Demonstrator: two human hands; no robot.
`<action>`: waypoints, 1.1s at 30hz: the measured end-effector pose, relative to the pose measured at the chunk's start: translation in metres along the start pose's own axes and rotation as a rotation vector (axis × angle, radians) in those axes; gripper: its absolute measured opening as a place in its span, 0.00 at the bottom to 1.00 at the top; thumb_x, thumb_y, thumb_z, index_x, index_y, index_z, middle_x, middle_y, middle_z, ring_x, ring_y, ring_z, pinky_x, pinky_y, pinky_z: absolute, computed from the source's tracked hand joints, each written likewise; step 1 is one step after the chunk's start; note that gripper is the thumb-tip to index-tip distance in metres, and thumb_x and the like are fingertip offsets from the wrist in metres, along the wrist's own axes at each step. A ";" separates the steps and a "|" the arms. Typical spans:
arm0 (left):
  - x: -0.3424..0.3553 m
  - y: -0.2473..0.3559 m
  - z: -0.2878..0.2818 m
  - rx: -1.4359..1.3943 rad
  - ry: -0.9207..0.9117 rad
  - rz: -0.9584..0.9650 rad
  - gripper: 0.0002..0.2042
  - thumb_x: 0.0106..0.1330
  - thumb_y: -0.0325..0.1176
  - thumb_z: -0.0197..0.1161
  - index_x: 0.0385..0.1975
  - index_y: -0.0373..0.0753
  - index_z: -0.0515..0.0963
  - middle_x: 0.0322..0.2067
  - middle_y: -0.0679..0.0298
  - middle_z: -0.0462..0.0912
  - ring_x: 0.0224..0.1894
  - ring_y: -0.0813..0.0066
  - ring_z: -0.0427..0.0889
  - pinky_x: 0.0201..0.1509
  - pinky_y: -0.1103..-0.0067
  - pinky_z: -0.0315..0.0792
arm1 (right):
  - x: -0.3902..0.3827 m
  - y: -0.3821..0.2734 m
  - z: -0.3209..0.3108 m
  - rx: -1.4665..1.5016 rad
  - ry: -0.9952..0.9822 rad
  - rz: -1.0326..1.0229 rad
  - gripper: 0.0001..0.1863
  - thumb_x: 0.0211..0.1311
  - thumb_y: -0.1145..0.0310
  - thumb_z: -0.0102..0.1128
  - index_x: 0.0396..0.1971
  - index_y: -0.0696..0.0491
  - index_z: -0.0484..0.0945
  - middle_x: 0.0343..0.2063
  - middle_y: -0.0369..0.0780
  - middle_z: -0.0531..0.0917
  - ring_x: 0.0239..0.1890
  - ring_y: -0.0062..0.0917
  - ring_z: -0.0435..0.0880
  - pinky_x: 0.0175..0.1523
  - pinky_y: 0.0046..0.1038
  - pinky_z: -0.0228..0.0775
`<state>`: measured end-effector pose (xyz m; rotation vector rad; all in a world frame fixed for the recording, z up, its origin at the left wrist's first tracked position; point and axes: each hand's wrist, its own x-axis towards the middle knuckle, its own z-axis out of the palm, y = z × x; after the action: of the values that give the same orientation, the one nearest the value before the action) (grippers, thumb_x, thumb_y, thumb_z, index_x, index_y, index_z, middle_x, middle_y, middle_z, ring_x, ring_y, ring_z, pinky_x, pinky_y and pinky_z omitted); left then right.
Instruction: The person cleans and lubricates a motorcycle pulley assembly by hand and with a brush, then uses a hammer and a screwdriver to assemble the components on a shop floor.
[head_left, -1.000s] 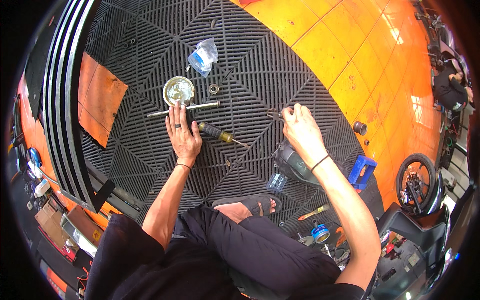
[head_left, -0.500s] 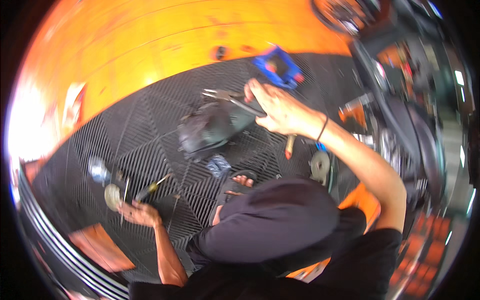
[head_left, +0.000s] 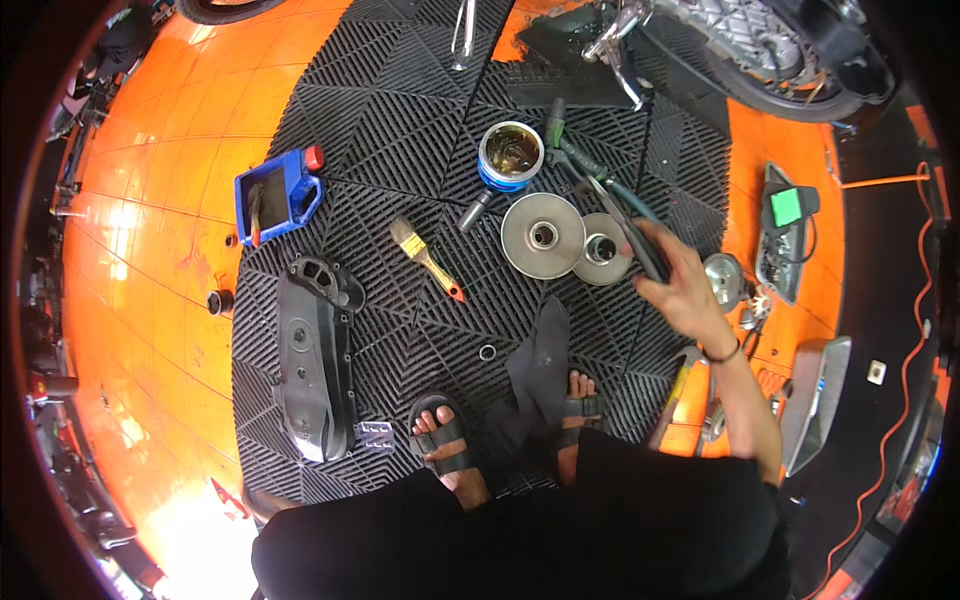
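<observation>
My right hand (head_left: 685,285) is closed round the dark handles of a pair of pliers (head_left: 633,230). The jaws point up and to the left, beside two round metal pulley discs. The larger disc (head_left: 527,250) lies left of the smaller disc (head_left: 590,268), which the pliers partly overlap. Behind the discs stands an open blue tin (head_left: 508,180) with brown grease in it. A tool with a green grip (head_left: 580,155) lies right of the tin, and a short metal socket (head_left: 475,212) lies in front of it. My left hand is out of the picture.
A paintbrush (head_left: 430,262) and a long black engine cover (head_left: 315,370) lie on the ribbed mat. At the left is a cut-open blue jug (head_left: 243,205). A dark cloth (head_left: 540,370) lies by my feet, near a small ring (head_left: 487,352). A hammer (head_left: 675,395) lies at right.
The view has swung round to the right, bringing the discs and tin to the middle. My left hand has gone out of the picture. The right hand still holds the pliers, now beside the discs.
</observation>
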<state>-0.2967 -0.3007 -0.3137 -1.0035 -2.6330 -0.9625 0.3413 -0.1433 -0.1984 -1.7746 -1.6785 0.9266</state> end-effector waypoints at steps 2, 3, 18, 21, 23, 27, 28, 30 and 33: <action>0.044 0.098 0.011 -0.118 -0.386 0.223 0.18 0.78 0.31 0.50 0.62 0.28 0.71 0.49 0.49 0.84 0.53 0.58 0.82 0.65 0.68 0.70 | -0.021 0.056 0.016 0.154 0.050 0.074 0.36 0.46 0.75 0.65 0.62 0.64 0.71 0.48 0.50 0.84 0.48 0.39 0.85 0.57 0.32 0.74; 0.050 0.145 0.024 -0.166 -0.630 0.372 0.19 0.78 0.30 0.50 0.63 0.27 0.69 0.47 0.51 0.84 0.51 0.61 0.82 0.64 0.69 0.71 | -0.018 0.067 0.028 0.136 0.020 0.078 0.36 0.45 0.74 0.65 0.61 0.64 0.72 0.46 0.49 0.84 0.47 0.40 0.85 0.56 0.33 0.75; -0.211 0.383 0.249 -1.000 -1.928 -0.630 0.35 0.80 0.60 0.36 0.74 0.38 0.53 0.69 0.52 0.66 0.67 0.59 0.73 0.72 0.61 0.70 | 0.013 0.060 0.061 -0.226 -0.168 0.064 0.38 0.45 0.70 0.71 0.59 0.65 0.70 0.50 0.54 0.80 0.42 0.50 0.86 0.46 0.43 0.81; -0.220 0.386 0.246 -1.041 -1.859 -0.696 0.33 0.81 0.58 0.36 0.71 0.36 0.59 0.68 0.54 0.69 0.68 0.62 0.72 0.72 0.63 0.70 | 0.012 0.058 0.052 -0.311 -0.166 0.066 0.38 0.45 0.70 0.72 0.59 0.66 0.70 0.48 0.54 0.81 0.41 0.49 0.87 0.45 0.43 0.81; -0.219 0.392 0.233 -0.953 -1.872 -0.557 0.33 0.82 0.57 0.35 0.72 0.34 0.60 0.69 0.54 0.67 0.69 0.63 0.71 0.74 0.66 0.67 | 0.009 0.057 0.049 -0.340 -0.192 0.106 0.38 0.45 0.70 0.73 0.59 0.66 0.71 0.48 0.54 0.81 0.40 0.49 0.87 0.44 0.43 0.81; -0.220 0.385 0.229 -0.903 -1.744 0.148 0.32 0.84 0.51 0.32 0.75 0.28 0.55 0.72 0.53 0.64 0.71 0.66 0.67 0.76 0.74 0.60 | 0.000 0.056 0.051 -0.314 -0.198 0.092 0.36 0.47 0.70 0.72 0.58 0.67 0.72 0.48 0.54 0.81 0.39 0.50 0.87 0.43 0.44 0.81; -0.219 0.386 0.223 -0.894 -1.705 0.270 0.32 0.84 0.50 0.32 0.75 0.28 0.53 0.73 0.53 0.63 0.72 0.66 0.66 0.76 0.74 0.59 | -0.003 0.057 0.051 -0.306 -0.197 0.081 0.35 0.47 0.70 0.72 0.57 0.67 0.72 0.48 0.54 0.81 0.39 0.50 0.87 0.43 0.44 0.81; -0.215 0.386 0.218 -0.868 -1.669 0.415 0.30 0.84 0.47 0.32 0.75 0.28 0.54 0.75 0.54 0.59 0.73 0.66 0.65 0.77 0.73 0.58 | -0.007 0.056 0.052 -0.290 -0.188 0.077 0.35 0.48 0.70 0.72 0.57 0.67 0.72 0.48 0.54 0.81 0.39 0.50 0.87 0.43 0.44 0.81; -0.213 0.383 0.212 -0.868 -1.677 0.494 0.30 0.84 0.47 0.33 0.75 0.28 0.54 0.75 0.54 0.60 0.72 0.66 0.66 0.77 0.73 0.59 | -0.011 0.053 0.054 -0.269 -0.185 0.089 0.34 0.49 0.70 0.71 0.57 0.67 0.72 0.48 0.55 0.81 0.41 0.50 0.86 0.46 0.45 0.80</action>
<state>0.1277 -0.0669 -0.3595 -3.7120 -2.1319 -1.4626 0.3329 -0.1637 -0.2714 -2.0047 -1.9302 0.9669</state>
